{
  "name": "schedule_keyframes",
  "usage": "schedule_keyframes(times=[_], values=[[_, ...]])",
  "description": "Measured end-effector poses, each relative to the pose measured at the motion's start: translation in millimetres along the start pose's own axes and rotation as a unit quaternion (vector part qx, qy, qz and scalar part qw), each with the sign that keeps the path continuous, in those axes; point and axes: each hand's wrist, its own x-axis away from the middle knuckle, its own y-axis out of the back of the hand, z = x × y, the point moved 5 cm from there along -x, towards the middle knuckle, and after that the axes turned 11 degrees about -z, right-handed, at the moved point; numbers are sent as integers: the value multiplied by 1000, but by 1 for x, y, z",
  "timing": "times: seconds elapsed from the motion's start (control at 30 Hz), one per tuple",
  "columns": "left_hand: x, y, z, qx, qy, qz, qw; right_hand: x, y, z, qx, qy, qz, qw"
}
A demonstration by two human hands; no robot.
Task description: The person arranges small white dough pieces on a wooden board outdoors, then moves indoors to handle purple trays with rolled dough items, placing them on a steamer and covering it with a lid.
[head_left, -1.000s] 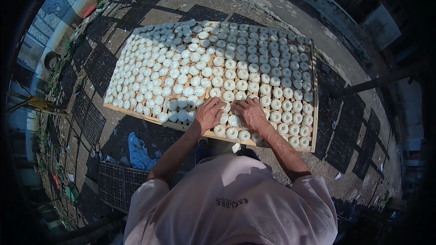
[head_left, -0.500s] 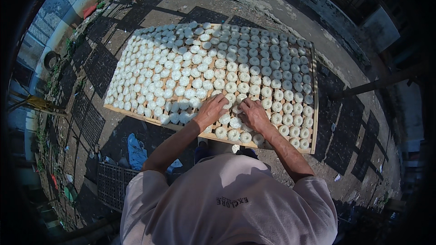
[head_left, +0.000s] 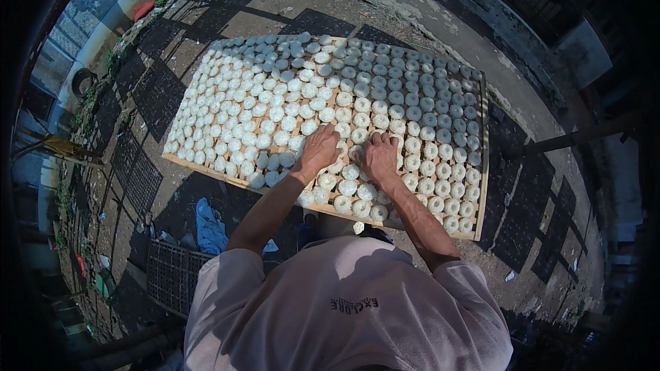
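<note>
Small white round cakes (head_left: 357, 120) in rows on wooden rack (head_left: 481, 185), both hands (head_left: 347, 154) spread flat, gripping nothing

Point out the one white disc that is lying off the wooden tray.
It is the lone white disc just past the wooden tray's near edge, above the person's shirt; every other disc sits in rows on the tray.

Both hands lie flat over the white discs (head_left: 357, 120), so what the left hand (head_left: 317, 152) and right hand (head_left: 380, 158) cover, or whether either grip has closed on one, can't be made out. The shirt (head_left: 344, 309) hides the tray's (head_left: 482, 185) near edge.
</note>
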Motion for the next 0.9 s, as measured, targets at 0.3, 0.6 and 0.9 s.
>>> schedule_keyframes(times=[0.3, 0.6, 0.9], values=[[-1, 32, -5, 149, 78, -55, 984, 9, 10, -11, -231, -59, 25, 971], [44, 25, -11, 12, -25, 9, 1000, 9, 20, -1, -162, 7, 0, 987], [37, 14, -10, 40, -4, 59, 997, 20, 32, -35, -108, -5, 17, 994]])
